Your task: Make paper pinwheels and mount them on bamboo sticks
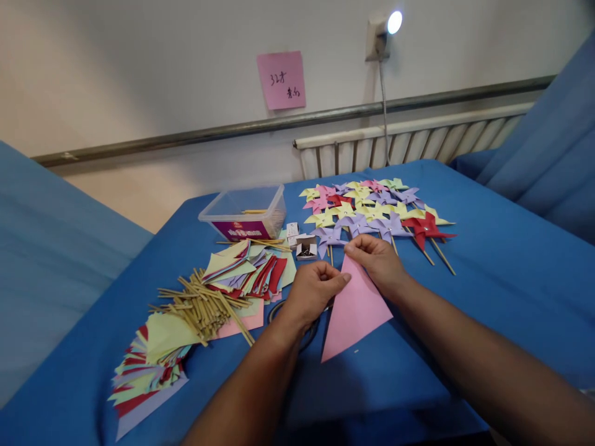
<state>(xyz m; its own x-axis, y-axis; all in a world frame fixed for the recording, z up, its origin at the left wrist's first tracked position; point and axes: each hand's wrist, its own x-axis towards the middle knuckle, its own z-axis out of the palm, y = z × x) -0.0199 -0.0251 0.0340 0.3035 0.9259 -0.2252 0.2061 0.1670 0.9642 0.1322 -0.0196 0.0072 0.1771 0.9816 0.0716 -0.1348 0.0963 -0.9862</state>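
A pink sheet of paper (pixel 356 310), folded to a triangle, hangs between my hands above the blue table. My right hand (pixel 374 260) pinches its upper corner. My left hand (pixel 313 291) is closed on its left edge, thumb on top. Beneath my left wrist lie scissors (pixel 275 313), their black handles partly hidden by my arm. Just beyond my hands, finished paper pinwheels (pixel 357 224) on sticks lie in rows, in yellow, purple, pink, red and green. A small open box of dark pins (pixel 307 249) sits beyond my left hand.
To the left lie a heap of wooden sticks (pixel 199 310), cut coloured papers (pixel 253 269) and a fanned paper stack (pixel 151 371). A clear plastic bin (pixel 248 210) stands at the back. Behind the blue-covered table (pixel 502 248) are a radiator (pixel 413 145) and a wall pipe (pixel 223 131).
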